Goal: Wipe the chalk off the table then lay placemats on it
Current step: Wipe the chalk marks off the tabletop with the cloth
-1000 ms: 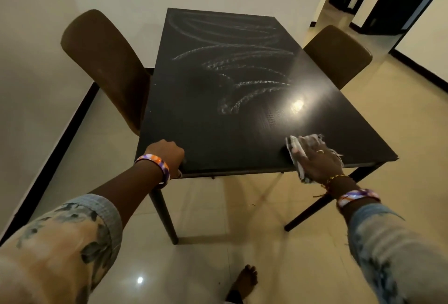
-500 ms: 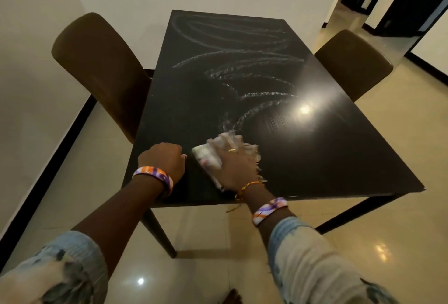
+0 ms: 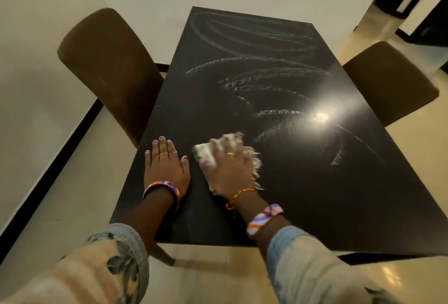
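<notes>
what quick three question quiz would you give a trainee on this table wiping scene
1. True or false: the left hand lies flat on the black rectangular table.
2. What does the right hand press down? A) pale frayed cloth B) sponge C) placemat
3. Fill in: white chalk marks remain on the table's ___ half.

Key: 1 true; 2 A; 3 far

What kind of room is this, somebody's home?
Probably a dining area in a home. A dark table marked with chalk stands between two padded brown chairs on a glossy tiled floor, with a doorway leading off at the right.
</notes>
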